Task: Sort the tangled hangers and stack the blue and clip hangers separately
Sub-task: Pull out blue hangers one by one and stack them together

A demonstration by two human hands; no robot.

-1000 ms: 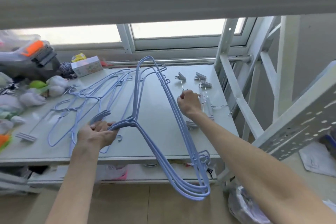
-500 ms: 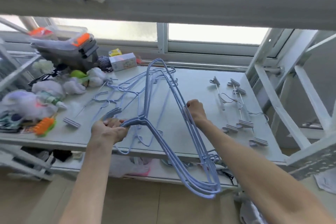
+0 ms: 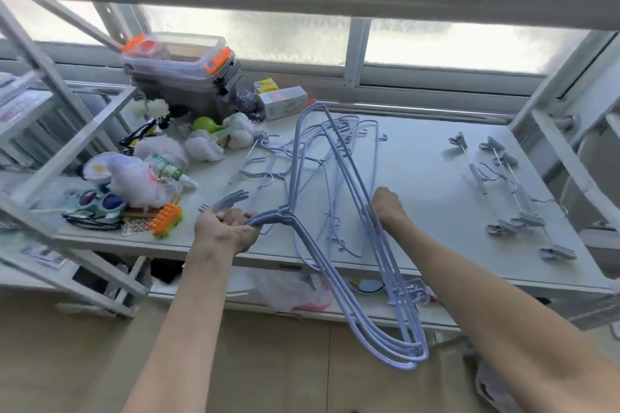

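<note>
The left hand (image 3: 228,228) was curled round the gathered necks of a bundle of blue hangers (image 3: 392,282), their hooks fanning out to the upper left past the knuckles. The right hand (image 3: 387,208), just right of centre, was closed round the bundle's far shoulder bars. The hangers were thin, smooth-coated wire, bent into rounded triangles. The bundle's long axis ran from the upper centre of the frame to the lower right, and its rounded lower end hung past the front edge of the tabletop (image 3: 419,161), over the floor.

Under the bundle, loose blue hangers (image 3: 278,157) lay tangled flat. Bare pale tabletop separated them from the clip hangers (image 3: 528,220), metal rods with grey clips, lying at the right. Soft toys and clear storage boxes (image 3: 181,64) with orange latches crowded the upper left.
</note>
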